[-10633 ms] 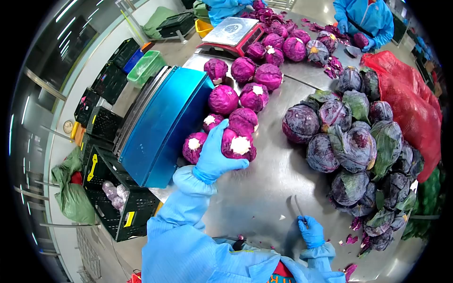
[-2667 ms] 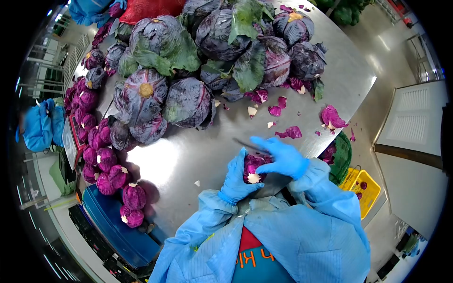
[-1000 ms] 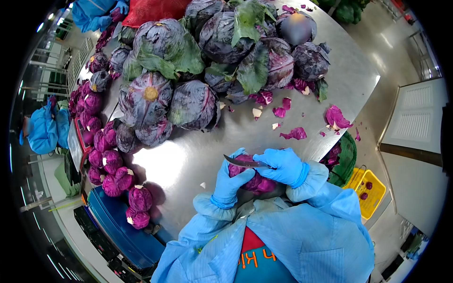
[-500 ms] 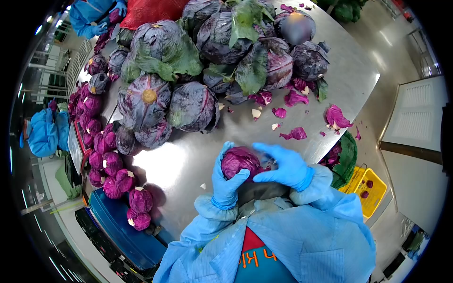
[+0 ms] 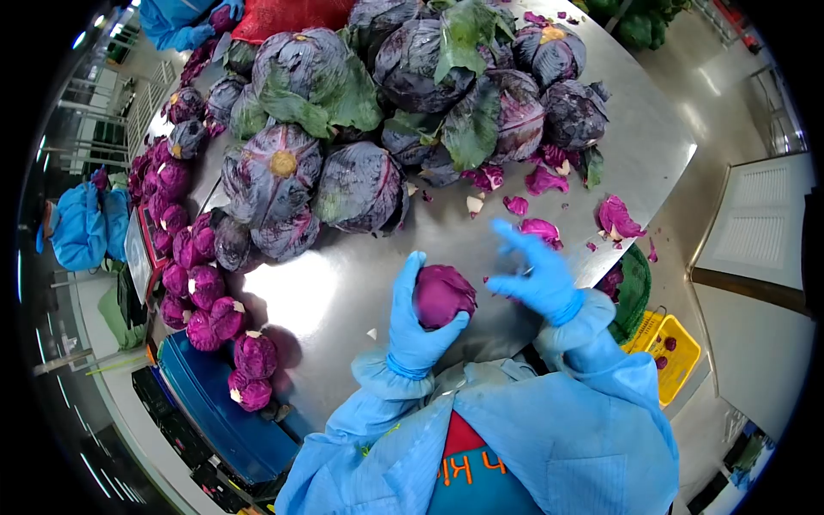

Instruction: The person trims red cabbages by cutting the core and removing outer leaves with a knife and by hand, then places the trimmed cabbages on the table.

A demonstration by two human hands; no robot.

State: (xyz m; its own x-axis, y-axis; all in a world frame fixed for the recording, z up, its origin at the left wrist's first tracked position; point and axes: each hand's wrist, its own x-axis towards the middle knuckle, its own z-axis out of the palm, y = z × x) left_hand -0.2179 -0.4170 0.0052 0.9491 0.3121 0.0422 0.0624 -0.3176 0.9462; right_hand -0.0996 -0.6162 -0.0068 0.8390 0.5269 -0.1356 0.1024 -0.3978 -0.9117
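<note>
A small, smooth purple cabbage (image 5: 443, 296) sits in my left hand (image 5: 418, 330), gloved in blue, with the fingers wrapped round its left side and underside. My right hand (image 5: 539, 279), also in a blue glove, is raised to the right of the cabbage, apart from it, with its fingers spread. The knife cannot be made out in this view. Beyond my hands lie loose purple leaf pieces (image 5: 541, 230) on the steel table (image 5: 378, 266).
Large untrimmed cabbages (image 5: 362, 187) are heaped at the far side, near a red sack (image 5: 292, 17). Trimmed cabbages (image 5: 255, 354) line the left, beside a blue bin (image 5: 223, 421). A yellow basket (image 5: 678, 360) stands at right. Co-workers (image 5: 79, 227) are at the left.
The knife seen across the cabbage earlier is out of sight. My right hand has moved away from the cabbage, up and to the right, and a further leaf piece lies beyond it.
</note>
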